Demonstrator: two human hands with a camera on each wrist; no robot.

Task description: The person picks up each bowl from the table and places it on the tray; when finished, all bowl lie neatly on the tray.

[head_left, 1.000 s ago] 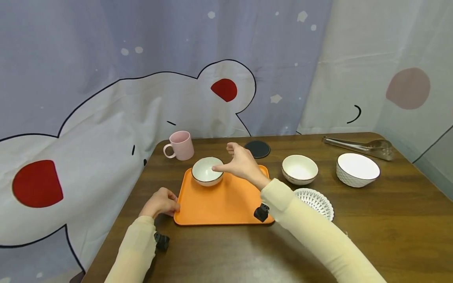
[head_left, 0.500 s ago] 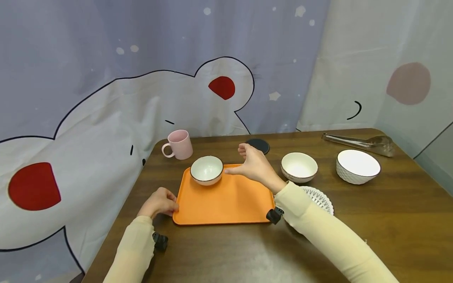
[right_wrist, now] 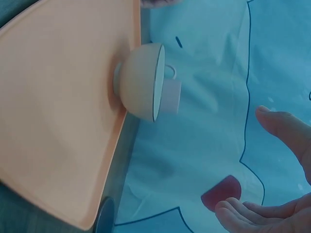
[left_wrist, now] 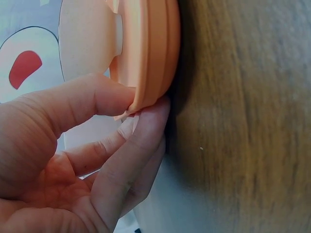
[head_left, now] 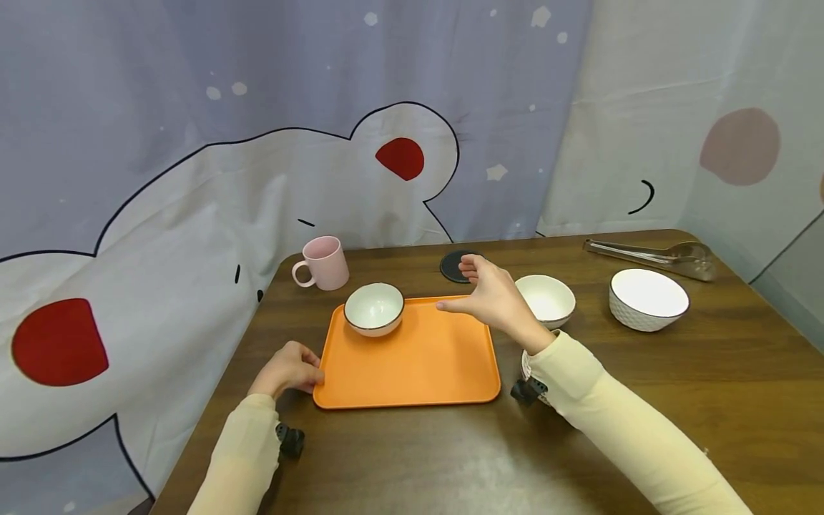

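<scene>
An orange tray (head_left: 412, 372) lies on the wooden table. My left hand (head_left: 290, 368) pinches its left edge; in the left wrist view the thumb is above the rim (left_wrist: 141, 92) and the fingers underneath. A white bowl with a dark rim (head_left: 375, 311) stands upright in the tray's back left corner. My right hand (head_left: 492, 297) hovers over the back right of the tray, thumb and fingers spread apart, holding nothing. In the right wrist view that hand (right_wrist: 282, 194) is well apart from the bowl (right_wrist: 138, 82).
Behind the tray stand a pink mug (head_left: 330, 265) and a black round coaster (head_left: 452, 266), partly hidden by my right hand. To the right are a second white bowl (head_left: 547, 295), a textured bowl (head_left: 644, 322) and metal tongs (head_left: 650, 257). My right forearm mostly covers a white openwork dish (head_left: 526, 365).
My right hand has moved right, away from the bowl on the tray, with its fingers spread throughout. The forearm now covers most of the openwork dish. My left hand keeps its pinch on the tray.
</scene>
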